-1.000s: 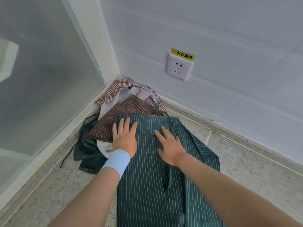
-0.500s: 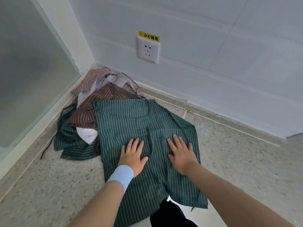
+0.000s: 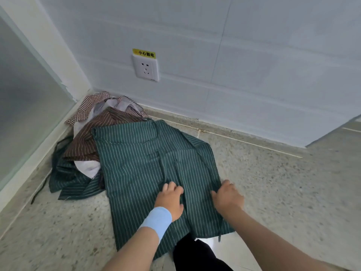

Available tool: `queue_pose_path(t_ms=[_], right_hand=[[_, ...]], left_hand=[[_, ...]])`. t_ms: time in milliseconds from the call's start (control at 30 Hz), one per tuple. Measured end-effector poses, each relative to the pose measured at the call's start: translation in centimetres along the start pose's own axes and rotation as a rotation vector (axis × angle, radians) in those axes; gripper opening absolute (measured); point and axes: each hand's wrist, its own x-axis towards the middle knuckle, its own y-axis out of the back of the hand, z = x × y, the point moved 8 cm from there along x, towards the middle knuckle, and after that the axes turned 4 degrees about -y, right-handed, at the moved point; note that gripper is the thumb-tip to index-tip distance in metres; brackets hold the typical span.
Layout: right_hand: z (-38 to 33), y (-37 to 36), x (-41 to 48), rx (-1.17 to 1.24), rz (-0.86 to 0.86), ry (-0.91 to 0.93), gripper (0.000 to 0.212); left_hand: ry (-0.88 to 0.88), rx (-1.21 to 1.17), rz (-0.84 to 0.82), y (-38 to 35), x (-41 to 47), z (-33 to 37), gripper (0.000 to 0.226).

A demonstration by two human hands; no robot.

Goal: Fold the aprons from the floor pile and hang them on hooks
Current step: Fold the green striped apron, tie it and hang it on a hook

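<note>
view from the person's head, looking down into a room corner. a green striped apron point(image 3: 136, 163) lies spread flat on the speckled floor point(image 3: 273, 192), pulled off the pile point(image 3: 82, 173) so there is room to fold it; its top edge overlaps the heap. the left hand point(image 3: 171, 200), with a blue wristband point(image 3: 156, 220), sits on the middle of the cloth, fingers curled and seemingly pinching a raised crease, probably to pin the fold line. the right hand point(image 3: 227, 196) is clenched on the apron's right edge, likely ready to carry that side across. both grasp the same apron near its lower end, close to the body, where the arms have most control.

the pile is bunched into the corner and holds a brown striped apron point(image 3: 109, 124), a checked apron point(image 3: 88, 106) and more green cloth. a wall socket point(image 3: 145, 68) with a yellow label sits above. no hooks are in view, so hanging looks some way off.
</note>
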Motion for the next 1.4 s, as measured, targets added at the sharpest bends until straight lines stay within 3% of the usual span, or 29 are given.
queue_pose_path(t_ms=[133,200,267,367,533,633,700,767,833,933,1000,1067,1133,1267,1333,1400], right_hand=[[0.0,0.0,-0.6,0.017,-0.039,0.072,0.042],[-0.2,1.3,-1.4,0.304,-0.061,0.074,0.031],[-1.2,2.9,-2.5,0.604,-0.101,0.086,0.022],[-4.4,5.0,-4.4,0.79,-0.178,0.183,0.022],[-10.2,7.1,-8.4,0.954,-0.516,0.377,0.018],[-13.5,6.3,-10.9,0.814,-0.66,0.502,0.025],[-15.4,5.2,-12.4,0.744,-0.717,0.535,0.04],[-16.9,3.8,-13.2,0.634,-0.721,0.578,0.04],[-17.7,2.8,-12.7,0.512,-0.617,0.614,0.033],[-17.9,1.9,-11.5,0.417,-0.5,0.643,0.028],[-17.9,2.3,-10.4,0.413,-0.419,0.639,0.02],[-17.9,3.4,-8.8,0.445,-0.327,0.601,0.018],[-18.1,4.5,-7.0,0.456,-0.242,0.593,0.023],[-19.5,5.2,-4.2,0.304,-0.155,0.657,0.03],[-20.9,6.0,-3.3,0.212,-0.056,0.731,0.034],[-22.8,7.2,-2.4,0.141,0.055,0.816,0.04]], left_hand=[[0.069,-0.173,0.024,0.2,-1.3,0.2,0.041],[0.102,-0.308,0.071,1.7,-2.0,0.6,0.032],[0.163,-0.613,0.055,2.8,-2.8,1.4,0.026],[0.2,-1.22,-0.169,2.9,-4.5,4.2,0.043],[0.129,-1.501,-0.137,5.4,-6.9,2.2,0.062],[0.177,-1.401,-0.053,6.1,-8.6,-1.3,0.054],[0.319,-1.241,0.062,5.9,-9.7,-4.6,0.036],[0.49,-1.043,0.128,5.2,-10.8,-8.3,0.014],[0.575,-0.85,0.044,4.1,-12.1,-10.7,0.011],[0.649,-0.585,-0.289,1.4,-13.8,-12.8,0.024],[0.67,-0.38,-0.327,1.9,-13.6,-13.9,0.022],[0.625,-0.189,-0.146,4.5,-11.4,-14.5,0.015],[0.556,-0.176,0.097,7.2,-9.0,-14.0,0.012],[0.441,-0.319,0.407,11.2,-4.7,-12.3,0.05],[0.442,-0.392,0.517,13.1,-3.0,-12.6,0.051],[0.44,-0.433,0.473,13.9,-0.9,-13.4,0.053]])
